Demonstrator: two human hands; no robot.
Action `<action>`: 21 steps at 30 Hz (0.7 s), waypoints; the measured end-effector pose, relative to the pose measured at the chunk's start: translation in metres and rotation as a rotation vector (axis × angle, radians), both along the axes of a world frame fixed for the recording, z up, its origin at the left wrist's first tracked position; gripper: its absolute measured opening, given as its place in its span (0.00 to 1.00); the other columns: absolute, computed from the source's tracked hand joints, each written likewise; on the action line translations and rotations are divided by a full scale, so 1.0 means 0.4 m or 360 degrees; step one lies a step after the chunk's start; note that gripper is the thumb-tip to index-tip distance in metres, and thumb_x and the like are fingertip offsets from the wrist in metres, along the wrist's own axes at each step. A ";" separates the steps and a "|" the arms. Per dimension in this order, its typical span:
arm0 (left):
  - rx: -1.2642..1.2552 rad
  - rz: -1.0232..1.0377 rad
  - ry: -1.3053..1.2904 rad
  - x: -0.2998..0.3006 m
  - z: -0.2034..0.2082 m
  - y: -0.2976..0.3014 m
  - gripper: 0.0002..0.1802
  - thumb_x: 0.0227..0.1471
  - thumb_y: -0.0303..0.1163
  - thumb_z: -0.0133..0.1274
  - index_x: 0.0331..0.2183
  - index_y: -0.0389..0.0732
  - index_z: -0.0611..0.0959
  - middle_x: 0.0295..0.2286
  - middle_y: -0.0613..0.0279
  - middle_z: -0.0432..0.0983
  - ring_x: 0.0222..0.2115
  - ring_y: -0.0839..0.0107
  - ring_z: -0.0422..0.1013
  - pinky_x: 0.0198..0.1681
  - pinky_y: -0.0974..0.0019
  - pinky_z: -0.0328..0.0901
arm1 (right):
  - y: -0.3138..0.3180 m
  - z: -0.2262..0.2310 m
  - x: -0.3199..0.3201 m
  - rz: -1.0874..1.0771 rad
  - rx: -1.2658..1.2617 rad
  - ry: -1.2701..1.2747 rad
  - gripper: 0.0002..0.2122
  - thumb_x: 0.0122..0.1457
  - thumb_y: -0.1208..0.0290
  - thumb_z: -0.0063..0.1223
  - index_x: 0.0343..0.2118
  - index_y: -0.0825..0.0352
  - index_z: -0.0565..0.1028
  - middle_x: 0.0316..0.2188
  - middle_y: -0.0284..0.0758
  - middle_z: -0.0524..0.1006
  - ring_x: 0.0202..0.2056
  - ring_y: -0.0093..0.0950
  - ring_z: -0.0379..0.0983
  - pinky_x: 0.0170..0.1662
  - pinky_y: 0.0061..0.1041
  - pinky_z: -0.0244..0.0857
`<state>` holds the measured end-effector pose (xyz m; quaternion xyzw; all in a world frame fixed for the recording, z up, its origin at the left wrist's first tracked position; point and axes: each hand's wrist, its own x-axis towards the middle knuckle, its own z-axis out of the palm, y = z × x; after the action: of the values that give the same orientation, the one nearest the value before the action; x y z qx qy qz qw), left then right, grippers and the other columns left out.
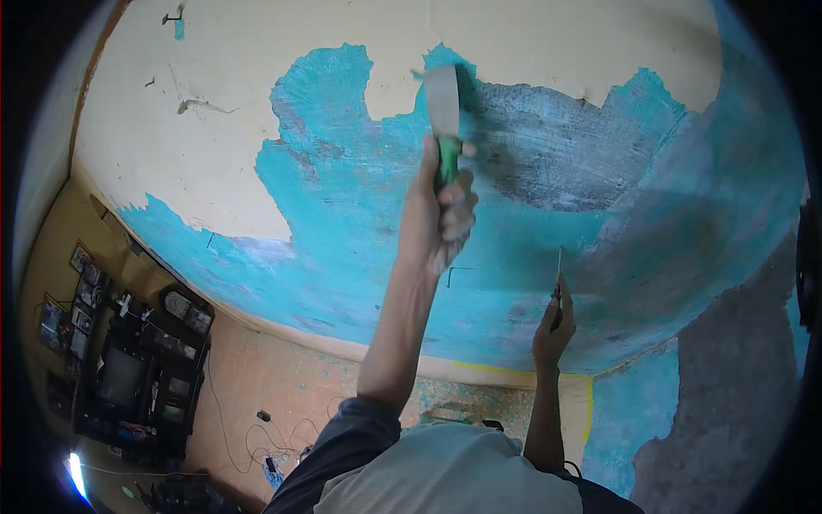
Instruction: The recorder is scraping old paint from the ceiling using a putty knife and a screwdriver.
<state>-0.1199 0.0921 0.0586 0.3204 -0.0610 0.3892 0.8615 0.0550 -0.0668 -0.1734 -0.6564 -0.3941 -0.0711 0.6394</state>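
My left hand [435,214] is raised to the wall, its fingers wrapped round the green handle of a putty knife [443,101]. The flat metal blade points upward, its tip at the ragged border between cream paint [522,38] and exposed teal paint [342,193]. I cannot tell whether the blade touches the wall. Lower and to the right, my right hand [553,332] grips a thin, dark-handled tool [560,267]. It points up in front of the teal surface, looks edge-on, and its exact kind is unclear.
A scuffed grey patch [556,146] lies right of the blade. Hooks [461,271] stick out of the wall. Paint flakes [321,364] and cables [248,445] lie on the floor. Dark shelving with a television [122,377] stands at lower left.
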 end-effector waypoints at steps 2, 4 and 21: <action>-0.0022 0.0046 0.0094 -0.006 -0.055 -0.030 0.25 0.72 0.55 0.38 0.46 0.43 0.77 0.16 0.78 0.51 0.11 0.87 0.44 0.09 0.79 0.38 | 0.000 -0.006 0.003 0.0027 -0.0032 0.0072 0.19 0.70 0.78 0.44 0.63 0.67 0.72 0.42 0.43 0.83 0.36 0.24 0.77 0.39 0.22 0.69; -0.0030 0.0104 0.0216 -0.009 -0.065 -0.034 0.24 0.72 0.53 0.39 0.48 0.42 0.76 0.16 0.78 0.51 0.11 0.88 0.44 0.08 0.80 0.38 | 0.008 -0.019 0.009 0.0009 0.0013 -0.0014 0.19 0.70 0.78 0.44 0.63 0.67 0.72 0.45 0.44 0.83 0.41 0.26 0.80 0.42 0.24 0.70; 0.0046 0.0138 0.0134 -0.043 0.011 -0.004 0.24 0.73 0.52 0.38 0.47 0.42 0.77 0.16 0.78 0.52 0.11 0.88 0.43 0.08 0.80 0.39 | 0.011 0.003 0.000 0.0004 0.0059 -0.0074 0.18 0.73 0.74 0.42 0.64 0.67 0.71 0.45 0.35 0.82 0.25 0.12 0.58 0.26 0.18 0.53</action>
<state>-0.1370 0.0907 0.0631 0.3513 -0.0164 0.4114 0.8409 0.0550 -0.0624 -0.1722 -0.6421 -0.4082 -0.0928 0.6422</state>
